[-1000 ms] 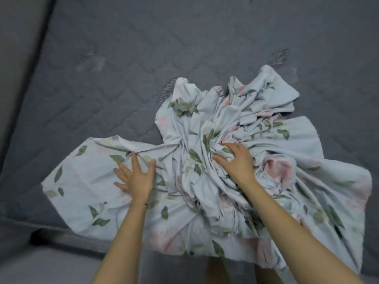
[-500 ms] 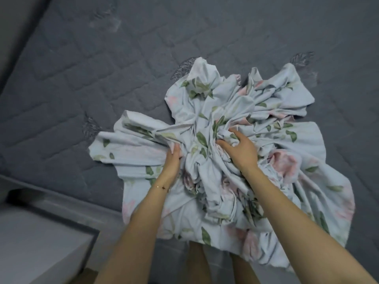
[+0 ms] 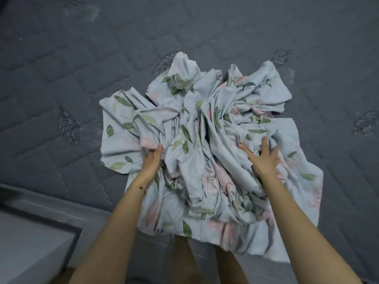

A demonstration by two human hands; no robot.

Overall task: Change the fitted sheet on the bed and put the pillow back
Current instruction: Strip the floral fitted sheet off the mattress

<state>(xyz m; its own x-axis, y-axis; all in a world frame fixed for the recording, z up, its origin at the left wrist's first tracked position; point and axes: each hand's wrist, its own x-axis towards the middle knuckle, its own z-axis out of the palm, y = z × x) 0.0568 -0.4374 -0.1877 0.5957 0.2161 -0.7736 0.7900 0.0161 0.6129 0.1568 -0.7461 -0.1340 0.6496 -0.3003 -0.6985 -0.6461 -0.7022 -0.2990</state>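
A: What's there, left to right?
B: 1 white ledge (image 3: 30,242) low-left of the left hand (image 3: 150,162), which pinches a fold; 1 crumpled floral sheet (image 3: 205,124) between and under 2 hands; right hand (image 3: 264,160) splayed flat.
A: Beneath?
B: 1 grey mattress (image 3: 184,27).

Grey quilted mattress (image 3: 184,27), stitched leaf motifs (image 3: 68,128), pale flat surface (image 3: 26,242) lower left, dim light

Both forearms (image 3: 114,220) were bare. A small dark cross-shaped mark (image 3: 141,187) sat at the wrist of the left hand (image 3: 151,163), possibly a bracelet charm. Bare legs (image 3: 181,261) showed below.
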